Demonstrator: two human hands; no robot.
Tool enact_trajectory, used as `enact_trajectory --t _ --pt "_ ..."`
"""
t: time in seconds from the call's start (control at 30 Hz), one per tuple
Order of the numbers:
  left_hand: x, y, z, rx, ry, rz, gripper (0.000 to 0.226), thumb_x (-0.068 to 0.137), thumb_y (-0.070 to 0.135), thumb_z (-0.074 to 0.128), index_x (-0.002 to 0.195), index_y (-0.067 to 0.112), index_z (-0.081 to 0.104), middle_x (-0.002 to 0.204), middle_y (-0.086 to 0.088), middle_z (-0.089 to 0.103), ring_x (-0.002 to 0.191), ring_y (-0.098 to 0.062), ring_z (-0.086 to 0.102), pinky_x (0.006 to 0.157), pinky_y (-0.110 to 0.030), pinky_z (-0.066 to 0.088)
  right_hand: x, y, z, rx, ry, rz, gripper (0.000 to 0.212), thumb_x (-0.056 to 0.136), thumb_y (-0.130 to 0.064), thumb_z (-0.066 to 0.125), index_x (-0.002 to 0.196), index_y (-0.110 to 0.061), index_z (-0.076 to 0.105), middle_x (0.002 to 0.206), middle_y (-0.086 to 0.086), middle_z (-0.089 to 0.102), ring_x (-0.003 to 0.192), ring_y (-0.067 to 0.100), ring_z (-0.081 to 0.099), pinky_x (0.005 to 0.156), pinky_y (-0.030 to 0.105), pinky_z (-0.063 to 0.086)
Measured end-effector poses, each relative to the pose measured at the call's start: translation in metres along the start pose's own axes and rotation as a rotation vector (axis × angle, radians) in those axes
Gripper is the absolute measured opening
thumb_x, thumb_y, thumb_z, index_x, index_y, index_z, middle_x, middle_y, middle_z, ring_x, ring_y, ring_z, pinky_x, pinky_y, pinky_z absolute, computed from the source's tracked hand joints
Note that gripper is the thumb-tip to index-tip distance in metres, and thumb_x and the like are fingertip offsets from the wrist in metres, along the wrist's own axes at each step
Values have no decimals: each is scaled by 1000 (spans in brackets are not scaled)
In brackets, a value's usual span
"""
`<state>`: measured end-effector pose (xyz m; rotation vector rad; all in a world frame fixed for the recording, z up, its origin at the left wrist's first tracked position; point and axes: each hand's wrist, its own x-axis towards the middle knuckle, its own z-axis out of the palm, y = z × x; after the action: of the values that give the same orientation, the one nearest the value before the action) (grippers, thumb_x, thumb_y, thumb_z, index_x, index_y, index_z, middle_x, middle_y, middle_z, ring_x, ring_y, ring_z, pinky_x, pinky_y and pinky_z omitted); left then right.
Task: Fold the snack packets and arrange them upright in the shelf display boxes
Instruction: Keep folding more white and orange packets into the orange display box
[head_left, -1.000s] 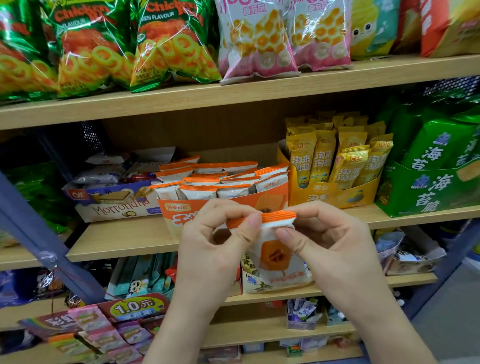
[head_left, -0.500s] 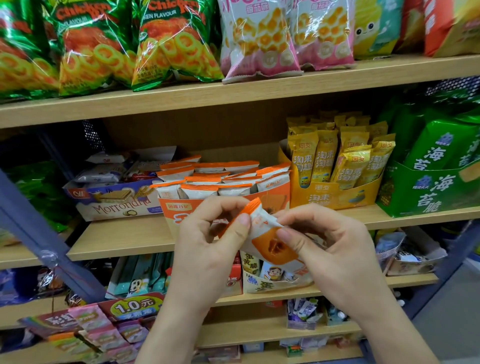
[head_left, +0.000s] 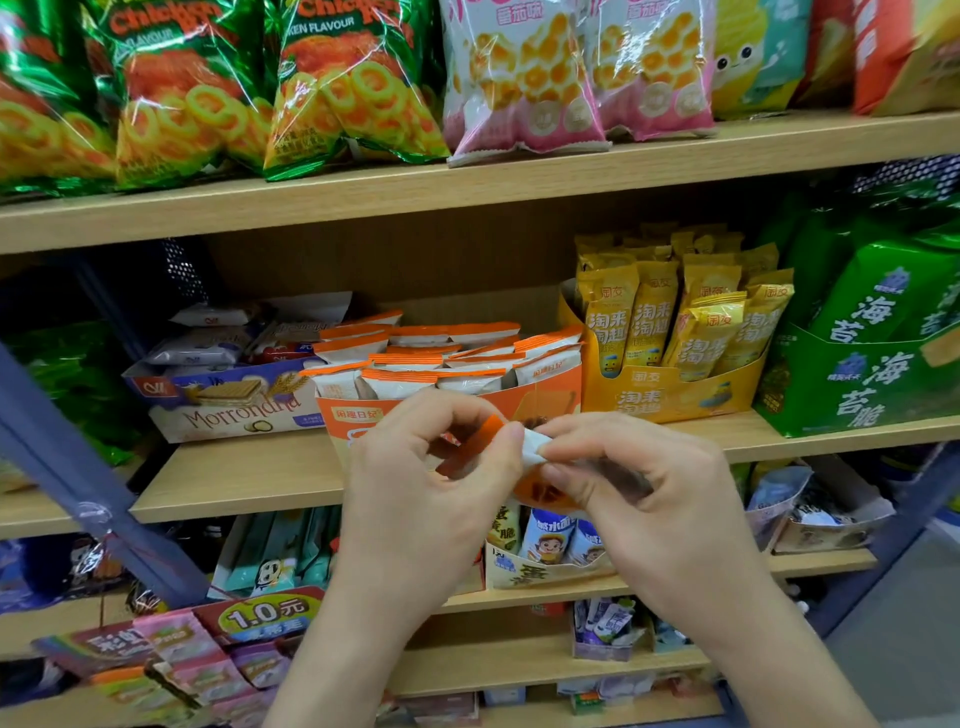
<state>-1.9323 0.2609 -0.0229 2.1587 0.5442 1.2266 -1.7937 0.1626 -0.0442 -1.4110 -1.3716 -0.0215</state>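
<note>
centre frame, just below orange display box (head_left: 548, 392): left hand (head_left: 431, 467) and right hand (head_left: 639, 483) pinch packet (head_left: 537, 451) between them, seemingly mid-fold; box up-behind, equally near both.

Bright, even indoor light falls from above, with white glare on the shiny green snack bags (head_left: 197, 93). The wooden shelf (head_left: 467, 192) bows from wide-angle distortion, its underside in soft shadow, and the corners look blurred.
</note>
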Motion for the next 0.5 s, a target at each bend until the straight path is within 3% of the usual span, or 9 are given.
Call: enact_trajectory --t 0.07,0.17,0.27,0.4,0.5 --pt "1 1 2 150 44 103 16 88 36 55 83 24 66 79 14 63 80 -7 61 64 -21 51 1 -2 0 -73 -20 -38 18 85 -21 64 100 -22 73 101 -11 71 99 3 65 77 25 58" --pt "2 -2 1 179 115 127 12 92 34 54 87 27 62 84 16 61 83 -6 60 65 -18 50 7 -6 -11 -235 -92 -91 25 87 -28 64 111 -23 69 107 -12 69 100 1 62 79 20 56" --pt "4 -7 -8 29 207 -13 9 95 35 57 89 32 62 86 15 64 87 -7 64 64 -16 52 13 -1 -33 -329 -91 -47 31 85 -26 71 115 -28 69 104 -16 69 94 2 63 78 25 55" --pt "5 -17 -9 -56 255 -164 13 91 35 55 92 28 66 86 10 67 90 -12 66 71 -29 57 14 3 -40 -210 -37 50 30 80 -26 73 108 -32 71 92 -23 67 85 -6 64 68 9 51" --pt "5 -18 -7 -80 255 -175 9 90 34 56 93 32 65 87 13 67 92 -11 66 72 -28 58 12 4 -34 -150 5 71 27 78 -24 73 104 -29 72 80 -29 63 70 -15 61 60 3 46"
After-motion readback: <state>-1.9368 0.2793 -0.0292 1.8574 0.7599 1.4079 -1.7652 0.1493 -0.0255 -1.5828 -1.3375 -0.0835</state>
